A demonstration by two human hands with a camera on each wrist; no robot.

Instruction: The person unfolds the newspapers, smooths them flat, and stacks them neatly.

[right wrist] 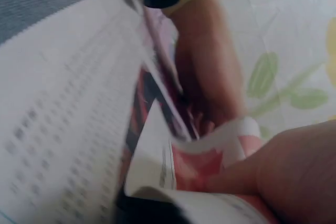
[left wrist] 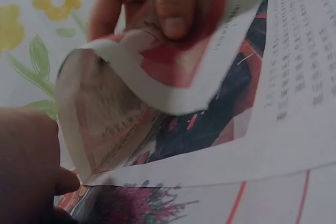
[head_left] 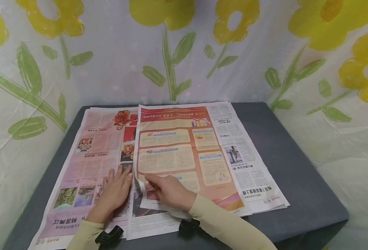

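Observation:
An open newspaper lies across the dark table, an orange page (head_left: 168, 139) on its right half and a pink page (head_left: 104, 135) on its left. The right hand (head_left: 172, 191) pinches the orange page near its lower left corner. There the sheet curls up, baring a dark photo (left wrist: 205, 114) on the page beneath, as the left wrist view shows. Beside the fold, the left hand (head_left: 116, 189) rests on the pink side with its fingers extended. In the right wrist view the lifted red corner (right wrist: 199, 166) bends between the two hands.
A white sheet with more newsprint (head_left: 255, 180) juts out at the right under the orange page. The grey tabletop (head_left: 299, 184) extends to the right. A white curtain with yellow flowers (head_left: 115, 80) hangs behind and at both sides.

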